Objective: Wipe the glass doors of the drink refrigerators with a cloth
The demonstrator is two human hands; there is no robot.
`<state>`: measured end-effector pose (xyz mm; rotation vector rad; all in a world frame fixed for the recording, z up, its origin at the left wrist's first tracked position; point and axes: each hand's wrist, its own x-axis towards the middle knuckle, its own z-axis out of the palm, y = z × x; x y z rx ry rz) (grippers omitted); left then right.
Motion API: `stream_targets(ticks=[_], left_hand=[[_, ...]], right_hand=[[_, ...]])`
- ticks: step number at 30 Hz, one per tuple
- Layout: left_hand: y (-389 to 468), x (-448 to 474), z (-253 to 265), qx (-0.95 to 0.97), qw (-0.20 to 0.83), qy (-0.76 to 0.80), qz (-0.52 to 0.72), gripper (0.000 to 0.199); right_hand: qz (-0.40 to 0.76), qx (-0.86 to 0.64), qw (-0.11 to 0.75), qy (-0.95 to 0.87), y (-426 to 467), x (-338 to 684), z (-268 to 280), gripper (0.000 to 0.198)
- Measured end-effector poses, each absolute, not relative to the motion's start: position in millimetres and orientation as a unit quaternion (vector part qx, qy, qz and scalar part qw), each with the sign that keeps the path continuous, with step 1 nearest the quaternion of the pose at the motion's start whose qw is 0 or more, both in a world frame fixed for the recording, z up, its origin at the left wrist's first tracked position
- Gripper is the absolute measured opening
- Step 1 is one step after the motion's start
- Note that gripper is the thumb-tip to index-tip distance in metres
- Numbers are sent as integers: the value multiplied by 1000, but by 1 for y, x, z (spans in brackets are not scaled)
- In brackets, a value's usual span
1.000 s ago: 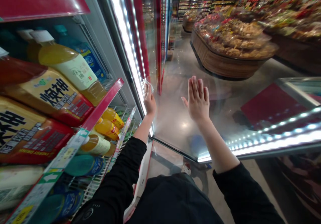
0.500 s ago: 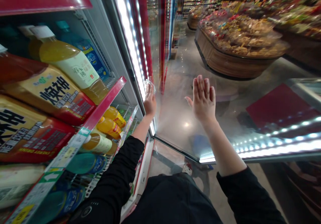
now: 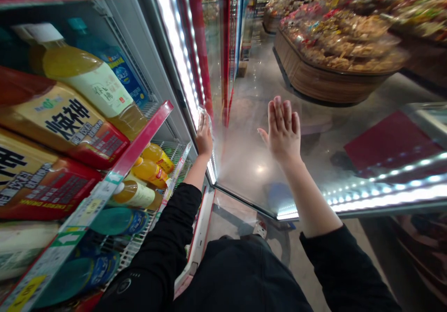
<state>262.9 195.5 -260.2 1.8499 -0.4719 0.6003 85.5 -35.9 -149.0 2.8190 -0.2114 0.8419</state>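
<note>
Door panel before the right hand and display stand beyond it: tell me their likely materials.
Door panel: clear, glossy, probably glass; the floor shows through. Display stand: wood or wood-look laminate, brown, low sheen, judging by grain-like streaks.

Pale wipe [image 3: 209, 119] in left hand [image 3: 204, 139]

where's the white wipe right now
In the head view, the white wipe is a little left of centre, at the fingers of the person's left hand, right beside the bright upright light strip.
</note>
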Motion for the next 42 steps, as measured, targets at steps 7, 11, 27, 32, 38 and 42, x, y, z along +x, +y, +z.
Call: stream_targets(ticks=[7, 11, 27, 32, 38, 42], left_hand=[[178, 240, -278, 786, 500, -273, 239, 58], [180, 248, -262, 785, 493, -281, 249, 59], [172, 233, -274, 790, 555, -170, 197, 57], [163, 235, -276, 783, 557, -174, 214, 56], [158, 216, -309, 791, 561, -128, 209, 62], [147, 208, -306, 791, 553, -155, 211, 59]], right_hand=[[275, 954, 96, -72, -37, 85, -148, 101], [281, 953, 90, -69, -39, 86, -148, 99], [254, 963, 54, -70, -45, 93, -139, 103], [242, 965, 68, -71, -48, 94, -135, 99], [248, 965, 61, -65, -49, 97, -135, 95], [248, 965, 51, -67, -47, 96, -135, 91]])
